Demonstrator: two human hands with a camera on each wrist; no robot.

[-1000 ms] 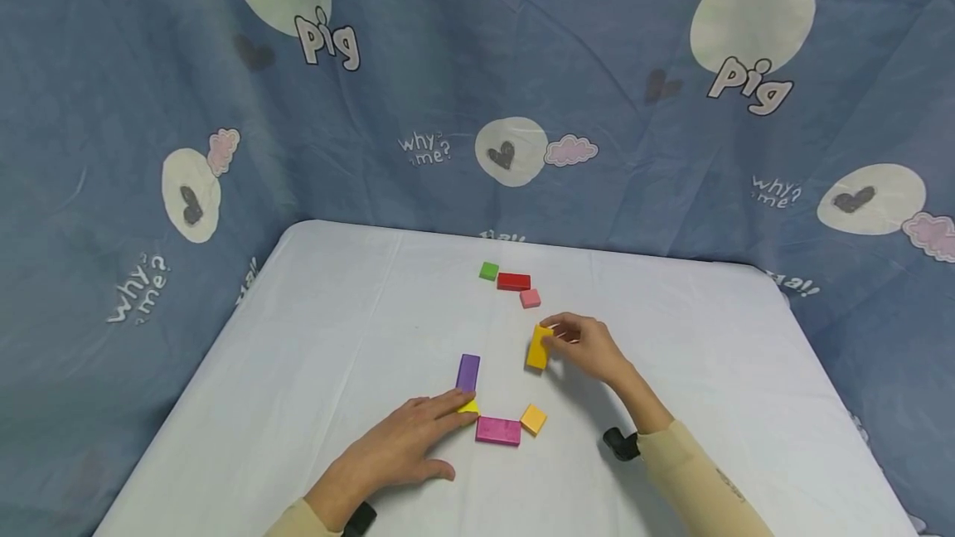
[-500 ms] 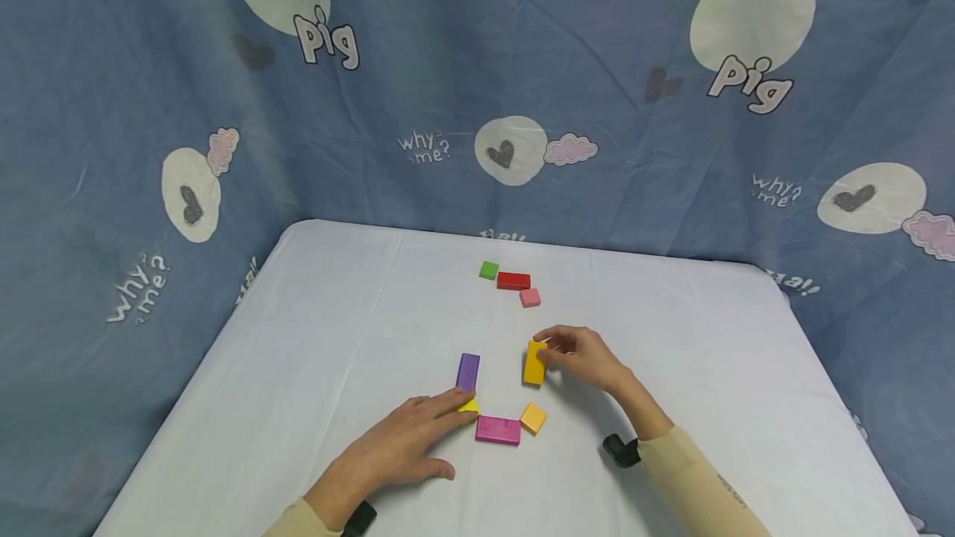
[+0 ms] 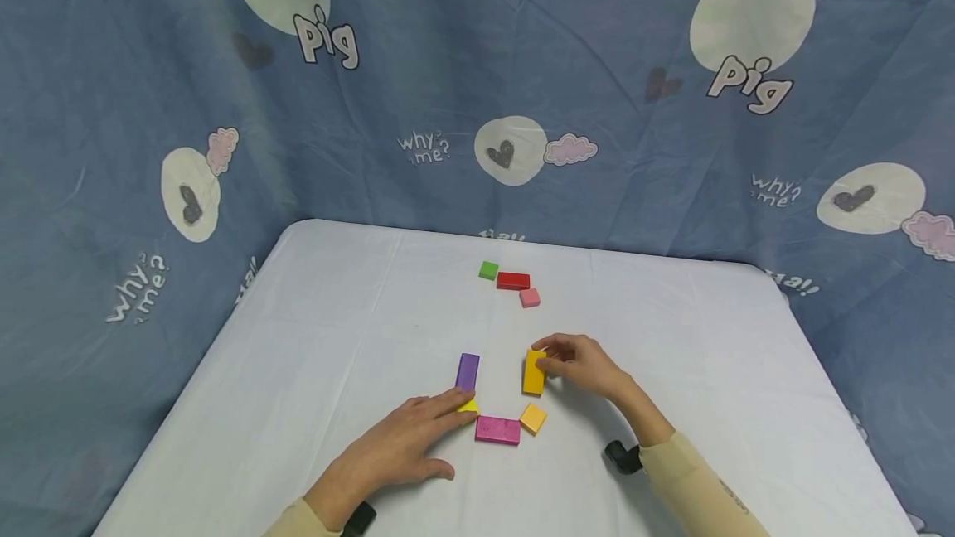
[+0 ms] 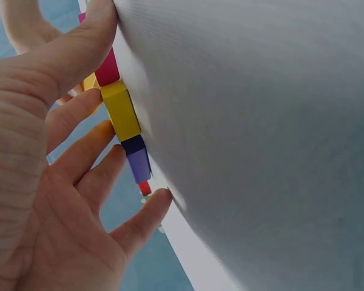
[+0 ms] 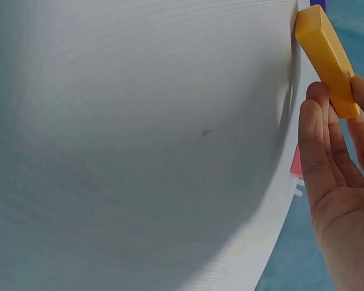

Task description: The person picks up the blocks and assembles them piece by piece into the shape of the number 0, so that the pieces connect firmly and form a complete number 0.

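My right hand (image 3: 585, 365) pinches a long orange-yellow block (image 3: 534, 373) between thumb and fingers. In the right wrist view this block (image 5: 327, 60) slants, its far end near the tabletop and the held end higher. My left hand (image 3: 406, 440) lies with outstretched fingers on a yellow block (image 3: 468, 407), partly hidden under them, and reaches the near end of a purple block (image 3: 467, 371). Beside the yellow block lies a magenta block (image 3: 497, 430), whose right end meets a small light-orange block (image 3: 533, 418). The left wrist view shows fingertips against the yellow block (image 4: 121, 111).
Farther back on the white tabletop (image 3: 373, 305) a green block (image 3: 488, 270), a red block (image 3: 513, 281) and a pink block (image 3: 530, 297) lie in a touching chain. A blue printed cloth (image 3: 418, 81) hangs behind the table.
My right hand has brought the orange-yellow block nearer to me and slightly left, closer to the light-orange block. The left hand and the other blocks have stayed put.
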